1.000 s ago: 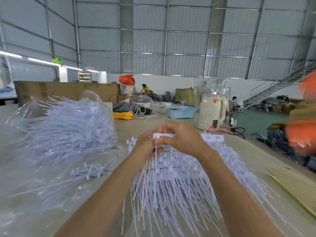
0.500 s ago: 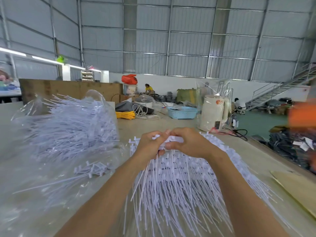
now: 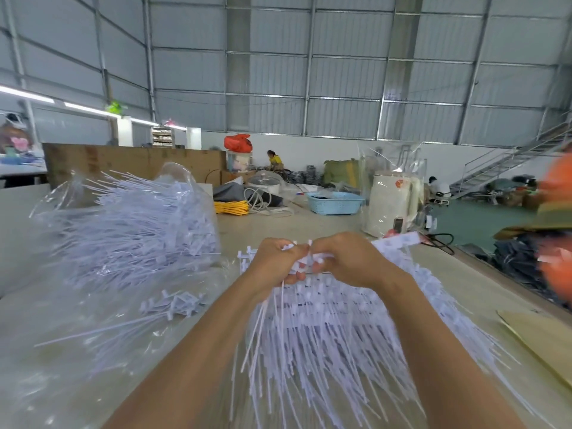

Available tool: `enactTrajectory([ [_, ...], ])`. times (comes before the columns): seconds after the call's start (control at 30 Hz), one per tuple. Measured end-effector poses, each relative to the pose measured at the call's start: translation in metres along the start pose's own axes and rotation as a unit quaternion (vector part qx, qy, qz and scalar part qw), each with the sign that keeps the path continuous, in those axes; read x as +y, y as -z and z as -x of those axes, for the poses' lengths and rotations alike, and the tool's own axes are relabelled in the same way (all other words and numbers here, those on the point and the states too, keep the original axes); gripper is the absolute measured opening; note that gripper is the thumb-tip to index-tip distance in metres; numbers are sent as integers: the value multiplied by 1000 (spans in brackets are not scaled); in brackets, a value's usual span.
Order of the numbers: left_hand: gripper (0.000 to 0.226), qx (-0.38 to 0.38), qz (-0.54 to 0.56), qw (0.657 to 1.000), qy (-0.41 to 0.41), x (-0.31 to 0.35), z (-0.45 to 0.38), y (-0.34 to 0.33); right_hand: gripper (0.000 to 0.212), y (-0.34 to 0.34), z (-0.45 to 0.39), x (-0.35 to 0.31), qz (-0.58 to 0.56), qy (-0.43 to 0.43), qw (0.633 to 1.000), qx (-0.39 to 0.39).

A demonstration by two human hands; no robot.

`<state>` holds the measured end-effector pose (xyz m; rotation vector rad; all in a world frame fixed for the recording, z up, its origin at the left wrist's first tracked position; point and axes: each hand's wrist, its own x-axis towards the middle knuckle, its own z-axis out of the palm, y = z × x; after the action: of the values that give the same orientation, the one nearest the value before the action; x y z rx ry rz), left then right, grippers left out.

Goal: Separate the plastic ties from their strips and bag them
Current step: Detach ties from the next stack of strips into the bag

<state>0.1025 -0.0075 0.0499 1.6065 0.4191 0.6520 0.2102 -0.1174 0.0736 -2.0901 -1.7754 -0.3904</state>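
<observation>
A heap of white plastic ties on strips lies on the table in front of me, its long tails fanning toward me. Both hands meet at the top of the heap. My left hand grips a bunch of loose ties, their tails hanging below it. My right hand pinches a strip whose far end juts out to the right. A clear plastic bag stuffed with separated ties sits on the left. Several bare strips lie between the bag and my left arm.
Farther back on the table are a blue basket, yellow cord, a white kettle in a clear bag and a black cable. A blurred person in orange moves at the right edge. Brown cardboard lies at right.
My hands have dropped slightly and twisted together on the strip; its right end now tilts up and sticks out further. The orange figure shifted at the right edge.
</observation>
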Motion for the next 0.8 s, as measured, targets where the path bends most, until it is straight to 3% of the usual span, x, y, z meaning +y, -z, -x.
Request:
enactTrajectory([
  [0.07,23,-8,13,999,41,6,3,4,11,6,4,9,-1,-5,1000,17],
  [0.17,29,-59,173,981,65,28,5,22,19,16,9,21,-31,-52,996,72],
  [0.27,36,-77,275,958,-42,61,12,50,20,22,11,24,-44,-53,992,108],
  [0.33,35,-26,262,956,-126,77,17,71,20,24,11,20,-53,-42,991,113],
  [0.43,30,113,105,970,-185,87,18,103,19,26,8,14,-61,-42,992,101],
  [0.53,22,172,-184,962,-104,73,4,132,19,26,7,8,-73,-53,992,87],
  [0.6,16,139,-374,917,-22,48,-9,147,22,26,7,5,-70,-53,993,80],
  [0.67,13,56,-482,872,66,16,-17,157,23,25,7,2,-70,-54,994,70],
  [0.73,18,-36,-512,845,152,-15,-20,163,22,24,6,-1,-68,-61,994,59],
  [0.8,19,-69,-532,825,179,-40,-23,166,23,24,6,-2,-59,-62,995,50],
])
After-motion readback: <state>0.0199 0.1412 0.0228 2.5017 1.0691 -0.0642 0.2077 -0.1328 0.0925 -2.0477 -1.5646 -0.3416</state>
